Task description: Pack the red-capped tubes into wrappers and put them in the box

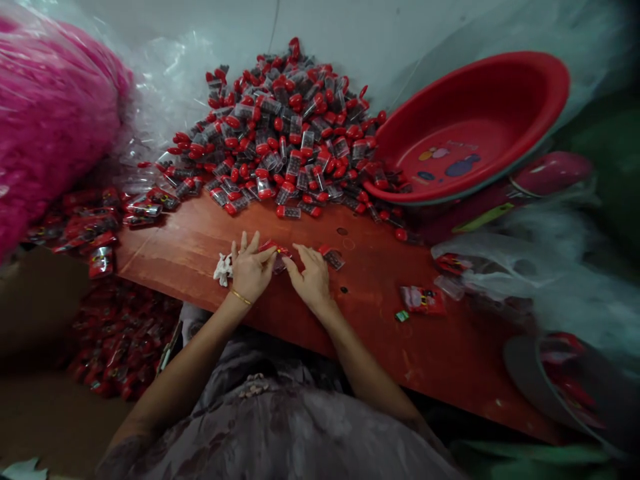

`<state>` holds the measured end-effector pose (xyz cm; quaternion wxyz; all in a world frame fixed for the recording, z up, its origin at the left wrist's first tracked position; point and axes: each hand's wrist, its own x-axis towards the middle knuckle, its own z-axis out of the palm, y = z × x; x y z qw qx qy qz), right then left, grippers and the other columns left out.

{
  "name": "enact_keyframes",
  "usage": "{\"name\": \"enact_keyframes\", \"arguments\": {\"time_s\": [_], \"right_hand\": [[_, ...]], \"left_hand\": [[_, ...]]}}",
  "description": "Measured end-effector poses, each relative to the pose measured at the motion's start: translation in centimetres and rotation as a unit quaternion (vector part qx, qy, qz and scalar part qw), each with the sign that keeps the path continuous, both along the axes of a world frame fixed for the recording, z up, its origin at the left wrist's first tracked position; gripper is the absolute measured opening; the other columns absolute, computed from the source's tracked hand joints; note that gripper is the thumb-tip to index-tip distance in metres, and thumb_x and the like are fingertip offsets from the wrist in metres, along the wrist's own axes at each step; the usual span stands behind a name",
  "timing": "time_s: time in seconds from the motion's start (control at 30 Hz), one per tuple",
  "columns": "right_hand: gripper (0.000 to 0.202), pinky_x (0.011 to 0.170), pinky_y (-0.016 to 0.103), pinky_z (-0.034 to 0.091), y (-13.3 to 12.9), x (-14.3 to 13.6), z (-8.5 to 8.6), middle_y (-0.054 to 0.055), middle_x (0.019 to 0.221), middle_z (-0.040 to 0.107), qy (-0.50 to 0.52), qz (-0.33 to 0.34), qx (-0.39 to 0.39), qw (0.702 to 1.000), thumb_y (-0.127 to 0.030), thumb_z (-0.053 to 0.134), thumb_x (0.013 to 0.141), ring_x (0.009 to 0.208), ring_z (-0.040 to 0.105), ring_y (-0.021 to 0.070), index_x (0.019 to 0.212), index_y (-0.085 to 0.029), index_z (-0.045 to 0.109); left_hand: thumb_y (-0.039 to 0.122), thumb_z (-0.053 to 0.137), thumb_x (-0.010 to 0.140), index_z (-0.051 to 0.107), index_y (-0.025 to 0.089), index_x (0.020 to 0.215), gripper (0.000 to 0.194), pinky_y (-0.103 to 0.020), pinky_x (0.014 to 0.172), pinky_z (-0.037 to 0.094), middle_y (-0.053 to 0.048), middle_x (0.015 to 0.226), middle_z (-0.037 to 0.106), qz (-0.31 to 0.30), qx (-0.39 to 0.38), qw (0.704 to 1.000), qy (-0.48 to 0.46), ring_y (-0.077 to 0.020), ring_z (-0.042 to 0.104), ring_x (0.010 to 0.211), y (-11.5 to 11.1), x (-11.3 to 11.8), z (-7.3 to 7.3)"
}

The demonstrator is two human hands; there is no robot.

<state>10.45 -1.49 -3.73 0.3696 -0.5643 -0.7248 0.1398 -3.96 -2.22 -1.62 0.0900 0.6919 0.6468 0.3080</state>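
Between my hands, low over the red-brown table, is a small red plastic packet (281,251) with a clear part below. My left hand (251,272) pinches its left side between thumb and forefinger, the other fingers spread. At the packet's right edge is my right hand (311,279), its thumb apart from the stretched fingers; the thumb tip seems to touch the packet. Just beyond those fingers lies a clear container with dark contents (333,257). A crumpled white piece (223,269) rests by my left wrist.
A large heap of red-capped clear containers (280,133) covers the back of the table (400,363). A red basin (470,127) leans at right. Filled red packets (93,223) pile at left; one packet (424,300) lies right. A pink bag (55,107) stands far left.
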Motion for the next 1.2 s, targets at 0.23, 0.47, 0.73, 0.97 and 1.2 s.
{"name": "enact_keyframes", "arguments": {"time_s": [0.23,0.47,0.73,0.97,1.2], "right_hand": [[0.028,0.056,0.022,0.041,-0.9,-0.9,0.5,-0.002,0.061,0.057,0.275,0.009,-0.082,0.958,-0.038,0.046,0.086,0.057,0.051,0.0112,0.068,-0.019,0.056],[0.031,0.058,0.026,0.040,-3.4,-1.1,1.0,0.000,0.059,0.053,0.138,0.041,-0.043,0.989,-0.036,0.043,0.090,0.059,0.050,0.0147,0.063,-0.021,0.050],[0.029,0.086,0.036,0.040,-1.9,4.0,1.3,0.008,0.101,0.066,-0.067,0.015,0.000,0.998,-0.019,0.038,0.089,0.093,0.055,0.0218,0.107,-0.019,0.061],[0.048,0.101,0.041,0.027,3.2,9.3,2.3,0.003,0.142,0.039,-0.331,0.195,0.002,0.923,-0.005,0.042,0.084,0.131,0.027,0.0251,0.121,-0.030,0.057],[0.023,0.098,0.043,0.029,2.1,8.5,1.7,0.009,0.113,0.063,-0.246,0.277,-0.020,0.929,-0.026,0.050,0.088,0.111,0.049,0.0248,0.107,-0.019,0.062]], "left_hand": [[0.039,0.065,0.073,0.067,0.020,0.103,0.035,-0.041,0.098,0.040,-0.010,0.119,0.062,0.013,-0.048,0.940,-0.338,-0.0276,0.049,0.119,-1.9,1.1,1.5],[0.034,0.084,0.044,0.066,0.013,0.076,0.042,-0.022,0.052,0.049,-0.001,0.065,0.066,0.075,-0.288,0.676,-0.674,-0.0107,0.059,0.051,-3.3,0.9,2.0],[0.035,0.086,0.040,0.061,0.011,0.065,0.043,-0.021,0.055,0.050,-0.001,0.062,0.065,0.122,-0.254,0.672,-0.685,-0.0106,0.060,0.055,-3.4,0.3,1.7],[0.036,0.086,0.040,0.057,0.014,0.065,0.045,-0.022,0.051,0.049,0.000,0.062,0.065,0.113,-0.320,0.634,-0.695,-0.0107,0.060,0.051,-3.4,0.8,2.5],[0.034,0.082,0.053,0.057,0.015,0.070,0.036,-0.021,0.050,0.048,0.001,0.060,0.063,0.123,-0.318,0.622,-0.705,-0.0113,0.060,0.052,-4.0,-0.5,2.3]]}}
